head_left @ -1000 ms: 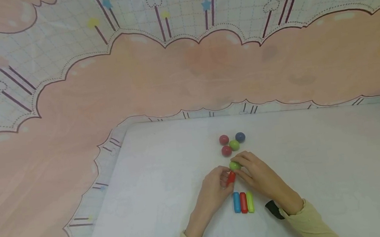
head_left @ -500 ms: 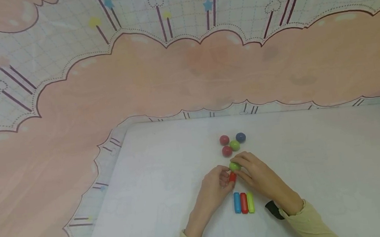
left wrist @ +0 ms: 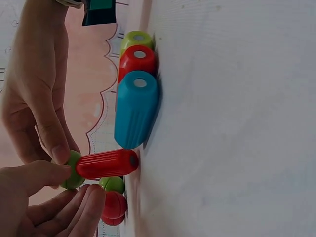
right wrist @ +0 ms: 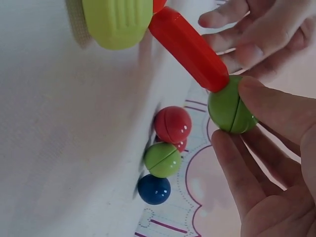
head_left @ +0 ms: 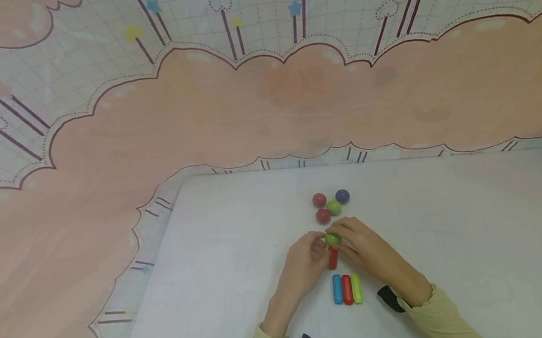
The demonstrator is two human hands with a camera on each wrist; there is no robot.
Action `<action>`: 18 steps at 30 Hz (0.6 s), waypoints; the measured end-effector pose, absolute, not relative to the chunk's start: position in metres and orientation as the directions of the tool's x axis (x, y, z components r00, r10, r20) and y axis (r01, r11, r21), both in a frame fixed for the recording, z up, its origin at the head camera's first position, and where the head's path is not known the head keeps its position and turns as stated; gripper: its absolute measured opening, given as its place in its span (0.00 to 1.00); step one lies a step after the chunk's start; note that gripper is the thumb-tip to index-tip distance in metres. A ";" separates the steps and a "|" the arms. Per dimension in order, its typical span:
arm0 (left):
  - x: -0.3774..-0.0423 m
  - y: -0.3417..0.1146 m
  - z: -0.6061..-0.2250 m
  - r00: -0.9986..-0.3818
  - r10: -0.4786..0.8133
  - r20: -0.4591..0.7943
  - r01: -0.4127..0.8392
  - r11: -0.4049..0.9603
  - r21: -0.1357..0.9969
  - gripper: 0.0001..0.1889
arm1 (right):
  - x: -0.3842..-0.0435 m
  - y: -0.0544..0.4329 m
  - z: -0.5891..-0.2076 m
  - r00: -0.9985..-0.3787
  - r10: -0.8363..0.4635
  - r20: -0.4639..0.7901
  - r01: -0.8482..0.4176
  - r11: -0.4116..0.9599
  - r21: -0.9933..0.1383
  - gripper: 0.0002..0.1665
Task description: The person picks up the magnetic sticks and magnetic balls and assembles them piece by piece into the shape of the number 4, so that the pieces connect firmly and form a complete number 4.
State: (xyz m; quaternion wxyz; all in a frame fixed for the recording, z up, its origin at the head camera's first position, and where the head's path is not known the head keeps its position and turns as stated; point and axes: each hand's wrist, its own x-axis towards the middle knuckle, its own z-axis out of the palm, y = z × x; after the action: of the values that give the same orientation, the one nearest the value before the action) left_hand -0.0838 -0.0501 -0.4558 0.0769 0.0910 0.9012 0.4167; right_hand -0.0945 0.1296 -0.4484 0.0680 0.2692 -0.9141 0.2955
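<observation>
Head view: the right hand [head_left: 370, 252] pinches a green ball [head_left: 333, 239], a red rod [head_left: 333, 259] touching it and pointing lengthwise toward the counter's [head_left: 223, 229] near edge, the loose-fingered left hand [head_left: 303, 267] just beside.

White tabletop [head_left: 209, 241]; peach scalloped backdrop [head_left: 225, 113], blue stars [head_left: 295, 8], faint grid [head_left: 98, 33]

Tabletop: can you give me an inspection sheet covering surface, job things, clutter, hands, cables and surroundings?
Surface: white tabletop, flat.
Job's things: green ball against red rod; blue rod, second red rod and yellow rod in a row; two red balls, second green ball and blue ball grouped beyond the hands.
Clutter: nothing seen.
Right hand: grips the green ball.
Left hand: fingers at the green ball, grip unclear.
Cables: nothing seen.
Surroundings: patterned backdrop.
</observation>
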 end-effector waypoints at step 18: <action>-0.093 -0.051 -0.458 -0.965 0.255 -0.061 0.080 0.507 0.858 0.21 | -0.093 0.126 -0.442 -0.825 -0.483 0.292 -0.564 0.679 -0.471 0.28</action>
State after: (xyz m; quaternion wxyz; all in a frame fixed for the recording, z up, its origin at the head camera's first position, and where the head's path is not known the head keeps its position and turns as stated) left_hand -0.0929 -0.0507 -0.4585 0.0899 0.0972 0.8634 0.4868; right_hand -0.0935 0.1264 -0.4423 0.0719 0.2866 -0.9134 0.2802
